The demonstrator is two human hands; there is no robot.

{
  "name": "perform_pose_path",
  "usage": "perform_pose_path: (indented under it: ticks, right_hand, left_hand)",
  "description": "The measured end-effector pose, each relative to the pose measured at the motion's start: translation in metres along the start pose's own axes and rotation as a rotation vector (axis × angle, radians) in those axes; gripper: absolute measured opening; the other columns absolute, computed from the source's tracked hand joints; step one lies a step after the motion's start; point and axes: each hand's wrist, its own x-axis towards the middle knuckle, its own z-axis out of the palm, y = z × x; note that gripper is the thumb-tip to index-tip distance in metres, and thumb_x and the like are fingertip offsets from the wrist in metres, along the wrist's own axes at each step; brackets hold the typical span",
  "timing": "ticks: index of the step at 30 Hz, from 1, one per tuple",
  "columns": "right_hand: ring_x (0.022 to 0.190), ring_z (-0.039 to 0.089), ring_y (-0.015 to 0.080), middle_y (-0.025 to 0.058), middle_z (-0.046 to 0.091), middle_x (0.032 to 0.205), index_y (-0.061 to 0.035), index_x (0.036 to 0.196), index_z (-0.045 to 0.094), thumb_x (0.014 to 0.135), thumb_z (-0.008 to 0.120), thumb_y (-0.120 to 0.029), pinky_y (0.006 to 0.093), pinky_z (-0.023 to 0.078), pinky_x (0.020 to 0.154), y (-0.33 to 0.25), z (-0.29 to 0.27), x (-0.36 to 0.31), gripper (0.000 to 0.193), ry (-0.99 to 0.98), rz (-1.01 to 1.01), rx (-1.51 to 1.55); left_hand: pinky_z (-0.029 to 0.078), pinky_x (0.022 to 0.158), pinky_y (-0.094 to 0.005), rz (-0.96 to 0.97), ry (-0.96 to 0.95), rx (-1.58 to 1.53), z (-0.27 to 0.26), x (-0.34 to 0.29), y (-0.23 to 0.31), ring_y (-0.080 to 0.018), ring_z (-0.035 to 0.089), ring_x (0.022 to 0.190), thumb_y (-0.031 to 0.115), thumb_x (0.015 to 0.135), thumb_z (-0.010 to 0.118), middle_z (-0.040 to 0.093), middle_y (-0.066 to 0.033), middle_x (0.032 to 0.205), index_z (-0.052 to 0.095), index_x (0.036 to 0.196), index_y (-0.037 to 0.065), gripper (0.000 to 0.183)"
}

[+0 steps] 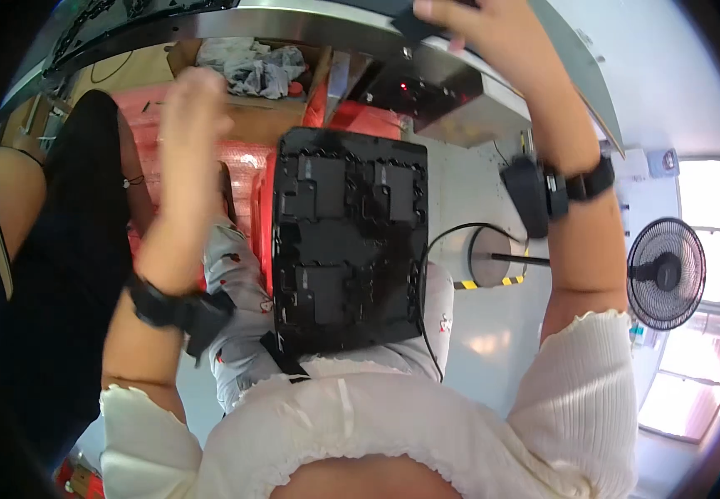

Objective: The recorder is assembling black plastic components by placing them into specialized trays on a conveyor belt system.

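A black tray (360, 320) lies across my lap. In its recesses sit three flat black rectangular pieces: one at the upper left (325, 190), one at the upper right (395, 193) and one at the lower left (324, 293). My right hand (493, 33) is raised at the bench edge, up and right of the tray, its fingers closed on a flat black piece (414, 27). Up and left of the tray, apart from it, my left hand (193, 112) is smeared by motion, so its fingers do not show clearly. A black band is strapped on each forearm.
A metal-edged bench (293, 20) runs along the far side. Beneath it are a cardboard box (252, 125) with plastic bags and a metal box (464, 112) beside a red light. A person in black (69, 249) sits at left. A black cable (423, 291) crosses the tray's right side; a fan (666, 273) stands right.
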Motion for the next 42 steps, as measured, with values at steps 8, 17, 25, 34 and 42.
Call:
perform_pose_path:
  ticks: [8, 17, 25, 34, 42]
  right_hand:
    - [0.089, 0.06, 0.0349, 0.0191, 0.062, 0.091, 0.0029, 0.099, 0.059, 0.077, 0.068, -0.016, 0.0418, 0.046, 0.079, 0.039, 0.043, -0.188, 0.031, -0.911, 0.013, 0.067]
    - [0.098, 0.058, 0.0352, 0.0174, 0.061, 0.104, -0.0001, 0.113, 0.056, 0.086, 0.061, -0.011, 0.041, 0.047, 0.082, 0.084, 0.117, -0.242, 0.029, -0.395, -0.093, 0.158]
    - [0.096, 0.055, 0.0327, 0.0143, 0.055, 0.099, -0.0034, 0.119, 0.055, 0.086, 0.06, -0.01, 0.0377, 0.046, 0.083, 0.084, 0.127, -0.252, 0.034, -0.239, -0.112, 0.178]
    - [0.112, 0.049, 0.0308, 0.0186, 0.052, 0.126, 0.0013, 0.117, 0.058, 0.085, 0.061, -0.026, 0.0488, 0.039, 0.095, 0.073, 0.152, -0.301, 0.043, 0.072, -0.431, -0.398]
    - [0.104, 0.052, 0.0291, 0.0198, 0.056, 0.12, 0.0014, 0.106, 0.064, 0.085, 0.06, -0.025, 0.0493, 0.039, 0.088, 0.06, 0.148, -0.312, 0.035, 0.006, -0.366, -0.516]
  left_hand:
    - [0.052, 0.087, -0.0464, -0.295, 0.224, -0.228, 0.0, 0.114, 0.027, -0.0307, 0.053, 0.105, 0.047, 0.08, 0.07, 0.041, -0.02, 0.123, 0.032, 0.132, -0.007, 0.084]
    - [0.058, 0.077, -0.045, -0.18, 0.271, -0.145, 0.033, 0.1, 0.043, -0.0379, 0.061, 0.087, 0.017, 0.089, 0.059, 0.053, -0.0224, 0.107, 0.043, 0.117, -0.015, 0.046]
    - [0.05, 0.085, -0.0384, -0.118, 0.075, -0.269, -0.013, 0.061, 0.046, -0.0253, 0.058, 0.1, 0.009, 0.089, 0.059, 0.057, -0.0133, 0.107, 0.051, 0.11, -0.011, 0.029]
    - [0.048, 0.084, -0.0329, -0.163, -0.154, -0.147, -0.025, -0.067, 0.089, -0.0181, 0.059, 0.099, 0.013, 0.092, 0.052, 0.062, -0.0087, 0.109, 0.054, 0.113, -0.001, 0.025]
    - [0.048, 0.084, -0.0277, -0.2, -0.319, 0.002, -0.013, -0.116, 0.083, -0.0156, 0.061, 0.099, 0.014, 0.094, 0.048, 0.062, -0.0075, 0.106, 0.053, 0.114, -0.001, 0.026]
